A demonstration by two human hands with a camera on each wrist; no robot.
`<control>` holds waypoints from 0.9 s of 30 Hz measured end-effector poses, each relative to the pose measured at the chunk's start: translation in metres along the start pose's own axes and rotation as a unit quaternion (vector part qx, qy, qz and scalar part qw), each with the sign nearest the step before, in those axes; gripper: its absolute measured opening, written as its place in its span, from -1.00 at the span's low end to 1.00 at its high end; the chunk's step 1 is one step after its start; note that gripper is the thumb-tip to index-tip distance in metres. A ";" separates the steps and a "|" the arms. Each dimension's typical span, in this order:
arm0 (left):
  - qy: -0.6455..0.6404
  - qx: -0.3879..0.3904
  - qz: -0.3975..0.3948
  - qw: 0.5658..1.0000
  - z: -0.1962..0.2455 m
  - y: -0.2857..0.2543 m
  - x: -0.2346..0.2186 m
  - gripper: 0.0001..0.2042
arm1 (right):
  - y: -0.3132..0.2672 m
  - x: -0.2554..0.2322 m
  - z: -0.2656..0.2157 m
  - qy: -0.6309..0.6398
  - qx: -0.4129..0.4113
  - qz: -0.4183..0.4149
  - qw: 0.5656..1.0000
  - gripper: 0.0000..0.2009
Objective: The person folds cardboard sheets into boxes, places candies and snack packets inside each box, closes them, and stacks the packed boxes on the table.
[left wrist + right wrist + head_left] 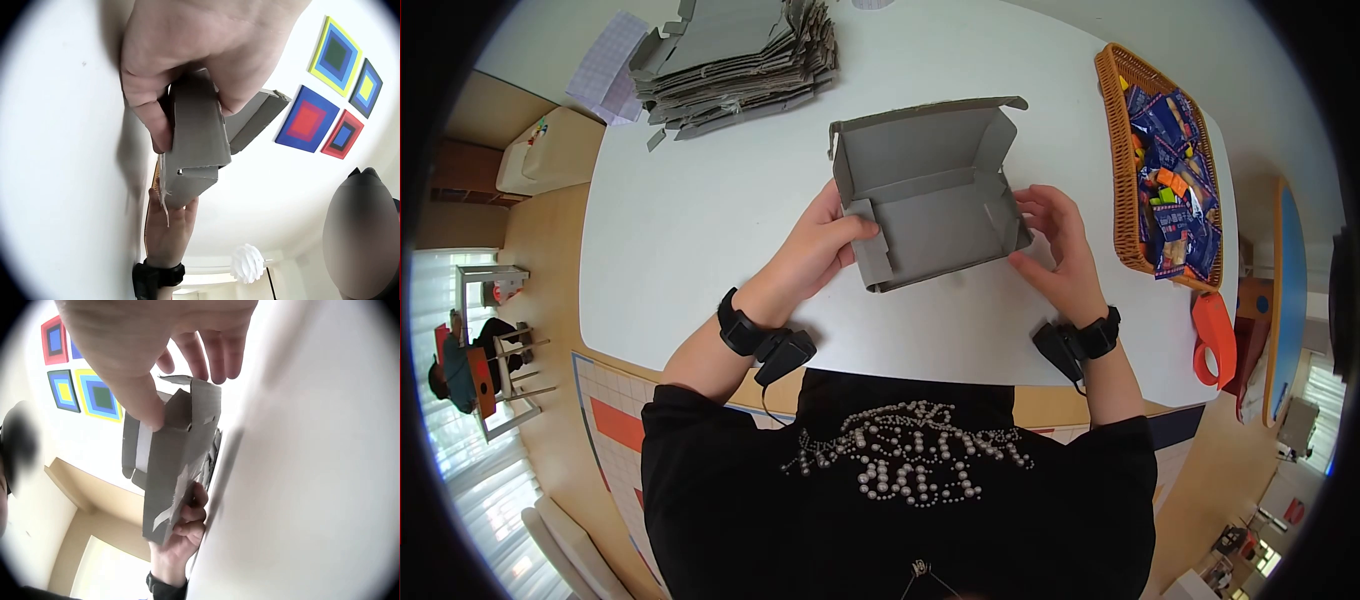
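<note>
A grey cardboard box [940, 215] with its lid raised is held above the white table, its inside facing up and bare. My left hand [812, 245] grips the left side wall, thumb over the edge on the inside and fingers beneath; in the left wrist view that hand [206, 44] pinches the box's end [197, 125]. On the right, my right hand [1062, 250] is at the box's near right corner, its thumb touching the edge. The right wrist view shows this hand [169, 344] with thumb on the box [169, 469] and fingers extended, apart from the cardboard.
A stack of flattened grey cardboard [735, 75] lies at the back left beside a checked paper [608, 70]. A wicker basket [1127, 190] of blue-wrapped packets stands on the right, with a roll of red tape [1215, 340] near the table's right edge.
</note>
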State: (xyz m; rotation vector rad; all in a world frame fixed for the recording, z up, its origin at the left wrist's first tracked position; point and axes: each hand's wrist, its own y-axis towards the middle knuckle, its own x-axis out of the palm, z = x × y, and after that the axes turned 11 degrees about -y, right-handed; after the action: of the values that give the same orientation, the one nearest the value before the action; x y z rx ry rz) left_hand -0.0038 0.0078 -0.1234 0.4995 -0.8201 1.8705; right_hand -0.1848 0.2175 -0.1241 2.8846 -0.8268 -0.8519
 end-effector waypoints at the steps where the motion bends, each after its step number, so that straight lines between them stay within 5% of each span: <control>1: -0.017 -0.002 0.006 1.000 0.002 -0.001 0.004 -0.46 | 0.000 0.001 -0.001 0.014 -0.013 -0.006 1.000 -0.35; 5: -0.017 -0.013 -0.023 0.999 0.001 0.001 -0.004 -0.49 | 0.002 -0.005 -0.006 -0.070 -0.074 -0.057 0.993 -0.47; 27: 0.083 -0.047 0.008 0.995 0.007 -0.004 0.001 -0.43 | -0.001 -0.007 -0.021 -0.116 -0.109 -0.170 0.973 -0.62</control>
State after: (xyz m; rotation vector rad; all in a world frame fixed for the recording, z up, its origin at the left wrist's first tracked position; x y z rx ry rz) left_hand -0.0007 0.0042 -0.1170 0.2764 -0.7984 1.8513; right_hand -0.1787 0.2194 -0.1025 2.8023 -0.2227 -1.2416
